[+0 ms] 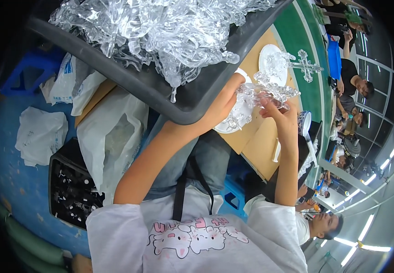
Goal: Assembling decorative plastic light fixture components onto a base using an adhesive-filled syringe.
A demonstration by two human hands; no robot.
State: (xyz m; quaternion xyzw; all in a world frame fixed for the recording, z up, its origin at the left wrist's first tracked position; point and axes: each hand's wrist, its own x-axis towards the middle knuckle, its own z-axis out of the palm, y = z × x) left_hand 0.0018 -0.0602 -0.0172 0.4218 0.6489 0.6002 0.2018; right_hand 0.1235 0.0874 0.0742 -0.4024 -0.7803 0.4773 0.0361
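Observation:
A clear plastic ornate piece (274,90), apparently a cross, is held between my two hands over the tabletop. My left hand (228,98) is closed around its left end, the fingers partly hidden. With thumb and fingertips, my right hand (280,112) pinches the same piece from below. Just under it, a white round plate (226,126) carries more clear pieces. Beyond stands a second white round plate (264,53) with clear parts on it, and a clear cross (305,66) sticks out to its right. To the left, a black bin (188,111) is heaped with clear plastic pieces (160,34).
A wooden board (260,148) lies on the green table (304,27). A white-handled spoon-like tool (309,145) is right of my right hand. Plastic bags (108,132) and a black crate (69,200) of small dark parts stand on the blue floor. Several people work at the right.

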